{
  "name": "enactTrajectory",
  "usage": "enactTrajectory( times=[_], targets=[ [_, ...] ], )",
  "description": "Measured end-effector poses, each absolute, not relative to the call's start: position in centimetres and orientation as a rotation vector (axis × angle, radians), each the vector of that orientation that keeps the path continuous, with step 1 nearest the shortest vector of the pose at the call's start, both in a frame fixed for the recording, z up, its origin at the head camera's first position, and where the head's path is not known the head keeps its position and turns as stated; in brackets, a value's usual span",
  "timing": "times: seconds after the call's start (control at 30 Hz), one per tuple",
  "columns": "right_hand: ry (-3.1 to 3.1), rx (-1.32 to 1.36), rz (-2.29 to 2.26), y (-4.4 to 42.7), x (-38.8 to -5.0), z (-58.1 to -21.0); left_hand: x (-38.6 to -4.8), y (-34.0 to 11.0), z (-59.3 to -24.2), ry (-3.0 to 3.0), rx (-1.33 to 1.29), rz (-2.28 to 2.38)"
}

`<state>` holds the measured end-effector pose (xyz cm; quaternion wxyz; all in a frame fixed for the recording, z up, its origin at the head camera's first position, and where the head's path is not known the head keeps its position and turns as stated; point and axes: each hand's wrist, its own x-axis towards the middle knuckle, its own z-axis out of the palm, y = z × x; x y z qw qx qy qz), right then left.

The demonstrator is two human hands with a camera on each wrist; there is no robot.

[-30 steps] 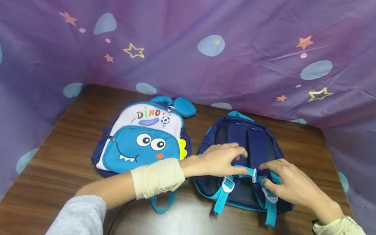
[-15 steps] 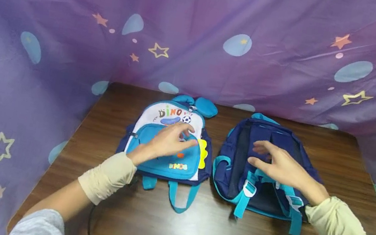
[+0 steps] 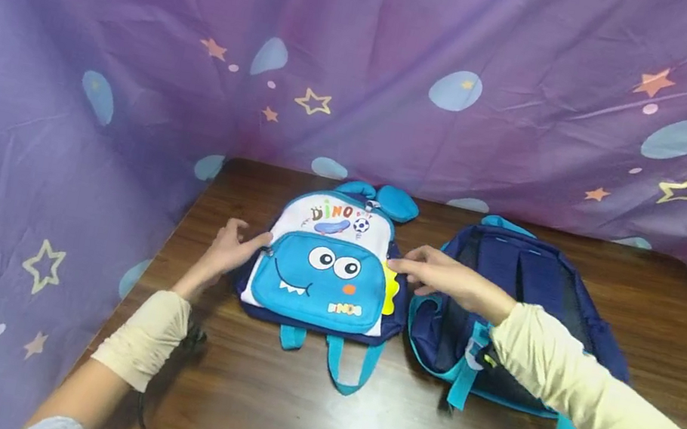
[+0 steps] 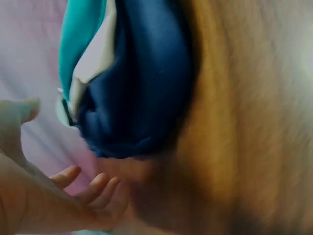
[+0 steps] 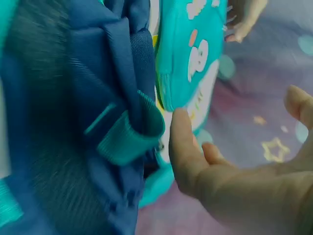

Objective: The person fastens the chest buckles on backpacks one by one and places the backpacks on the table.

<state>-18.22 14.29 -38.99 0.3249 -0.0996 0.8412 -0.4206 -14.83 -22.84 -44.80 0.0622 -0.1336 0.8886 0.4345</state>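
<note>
A small dinosaur backpack (image 3: pixel 314 301) lies front side up, with a blue pocket printed with a face and a white upper part. At its left side is my left hand (image 3: pixel 229 252), fingers spread; the left wrist view shows this hand (image 4: pixel 54 200) apart from the bag's navy side (image 4: pixel 142 88). My right hand (image 3: pixel 446 275) reaches over to the bag's right edge by the yellow spikes (image 3: pixel 391 292). In the right wrist view its extended fingers (image 5: pixel 183 142) are close to the blue pocket (image 5: pixel 176 54); whether they touch cannot be told. Neither hand holds anything.
A navy backpack (image 3: pixel 552 282) lies straps up just right of the dinosaur one, partly under my right forearm. Its teal straps (image 3: pixel 462 381) hang toward the front. Purple curtains (image 3: pixel 384 137) with stars enclose the wooden table (image 3: pixel 293 420). A dark cable (image 3: pixel 144 425) runs near my left arm.
Both hands have left the navy backpack's teal chest strap and moved left to either side of the dinosaur backpack. The head view has turned left. Both bags stay on the table.
</note>
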Motion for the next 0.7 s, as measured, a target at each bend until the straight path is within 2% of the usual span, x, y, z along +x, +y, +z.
enactTrajectory(
  times=[0.23, 0.7],
  targets=[
    [2.377, -0.035, -0.987, 10.8, -19.9, -41.3, -15.2, -23.1, -46.1, 2.358, -0.493, 1.550],
    [2.294, 0.295, -1.289, 8.0, -17.8, -44.8, -16.7, -22.8, -46.6, 2.128, -0.416, 1.691]
  ],
)
